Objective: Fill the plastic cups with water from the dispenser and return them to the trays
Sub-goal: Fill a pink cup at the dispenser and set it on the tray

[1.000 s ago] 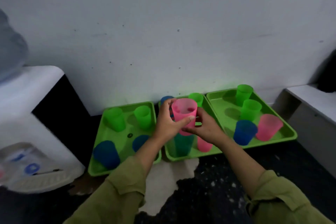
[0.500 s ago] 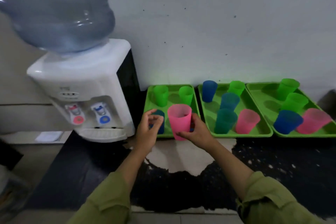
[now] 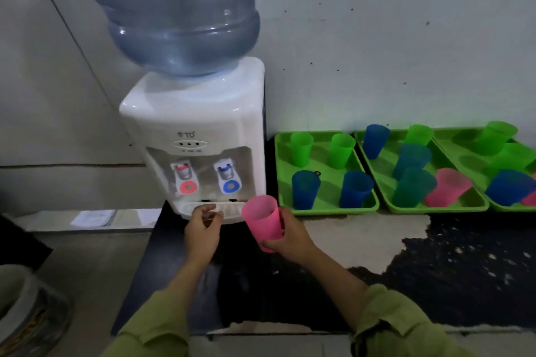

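My right hand [image 3: 290, 236] grips a pink cup [image 3: 262, 220] from the side, upright, just right of the drip tray of the white water dispenser [image 3: 197, 124]. My left hand [image 3: 203, 229] hovers in front of the drip tray, fingers loosely curled, holding nothing. The dispenser has a red tap [image 3: 185, 180] and a blue tap [image 3: 229, 178] under a large blue bottle [image 3: 179, 9]. Three green trays [image 3: 324, 210] [image 3: 441, 207] [image 3: 464, 136] to the right hold green, blue, teal and pink cups.
The trays lie against a white wall on a black speckled counter [image 3: 435, 284] with a worn pale patch. A lower ledge with white papers [image 3: 92, 217] runs left of the dispenser. A grey round container [image 3: 26, 313] sits at bottom left.
The pink cup has been carried left from the trays to the dispenser. My left hand let go of it and moved ahead toward the drip tray; the view swung left.
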Demonstrator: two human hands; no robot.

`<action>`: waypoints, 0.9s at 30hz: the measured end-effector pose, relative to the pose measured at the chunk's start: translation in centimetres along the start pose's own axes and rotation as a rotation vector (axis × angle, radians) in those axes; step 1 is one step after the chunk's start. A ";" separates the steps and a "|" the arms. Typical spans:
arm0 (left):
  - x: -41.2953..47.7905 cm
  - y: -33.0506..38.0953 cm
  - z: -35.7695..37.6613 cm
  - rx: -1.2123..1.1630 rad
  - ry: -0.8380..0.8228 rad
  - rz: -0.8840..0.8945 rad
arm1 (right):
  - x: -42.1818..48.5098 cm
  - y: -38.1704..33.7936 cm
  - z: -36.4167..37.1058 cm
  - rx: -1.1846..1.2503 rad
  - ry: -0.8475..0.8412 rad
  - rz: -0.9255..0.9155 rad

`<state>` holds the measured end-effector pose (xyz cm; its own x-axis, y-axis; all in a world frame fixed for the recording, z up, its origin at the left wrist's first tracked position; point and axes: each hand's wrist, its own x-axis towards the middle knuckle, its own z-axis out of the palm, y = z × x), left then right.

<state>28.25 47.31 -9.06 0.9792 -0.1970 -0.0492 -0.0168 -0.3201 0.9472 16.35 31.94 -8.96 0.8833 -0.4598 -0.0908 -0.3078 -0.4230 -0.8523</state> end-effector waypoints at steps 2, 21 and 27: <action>1.1 -0.6 -1.3 0.011 -0.009 -0.001 | 0.4 -0.9 2.4 -0.004 0.019 0.015; 8.8 -1.8 -8.3 0.040 -0.084 0.131 | 8.5 -8.1 14.8 0.053 0.191 0.177; 9.6 -2.5 -8.7 0.068 -0.173 0.160 | 10.3 -9.3 16.2 0.130 0.206 0.174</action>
<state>39.44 54.32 -9.09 0.9137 -0.4045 0.0405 -0.1882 -0.3327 0.9241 34.03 43.76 -10.35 0.7270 -0.6708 -0.1466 -0.3891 -0.2265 -0.8929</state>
